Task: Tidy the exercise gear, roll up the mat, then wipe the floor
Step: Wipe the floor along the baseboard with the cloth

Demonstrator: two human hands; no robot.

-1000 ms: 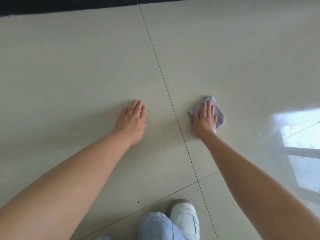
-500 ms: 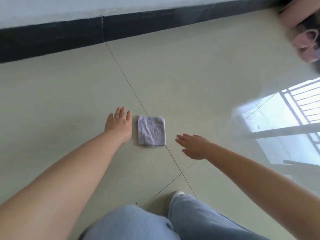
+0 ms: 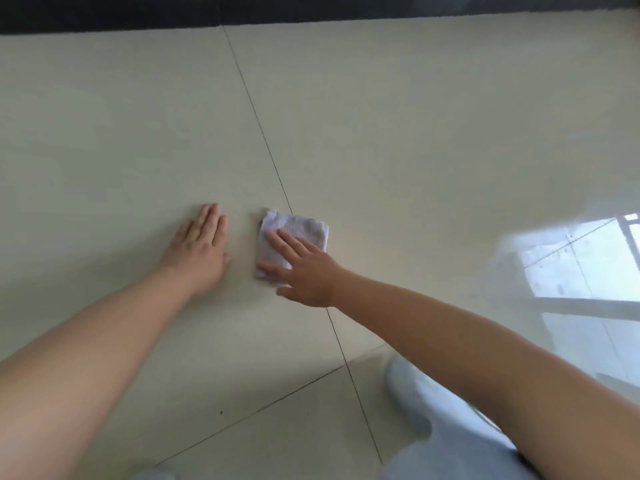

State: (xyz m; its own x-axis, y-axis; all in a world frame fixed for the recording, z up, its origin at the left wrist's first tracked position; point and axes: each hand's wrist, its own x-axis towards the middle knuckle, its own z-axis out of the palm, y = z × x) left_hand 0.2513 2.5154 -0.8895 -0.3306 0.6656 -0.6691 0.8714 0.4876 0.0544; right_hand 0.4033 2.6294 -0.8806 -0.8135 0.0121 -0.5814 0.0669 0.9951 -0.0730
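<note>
Knees: pale blue trousers [image 3: 450, 441] fill the near bottom edge, bent low over the floor.
Floor: big shiny cream tiles [image 3: 398, 140] with thin dark lines between them. Two lines cross near the knees.
Shine: a bright window glow [image 3: 581, 258] sits on the tiles at the right.
Left hand: the left hand [image 3: 202, 251] lies flat on the bare tile, palm down, fingers straight and close together. It holds nothing.
Right hand: the right hand [image 3: 304, 268] reaches in from the right. Its fingers are spread out flat on top of the cloth, pressing down, not curled around it.
Cloth: the cloth [image 3: 294, 230] is small, pale purple and fuzzy like a towel. It is folded into a neat square with layered edges on the right side. It lies flat on the floor, just beside the left hand but not touching it. Its far corner reaches the long tile line.
Wall edge: a dark strip [image 3: 311, 8] runs along the far end of the floor.
</note>
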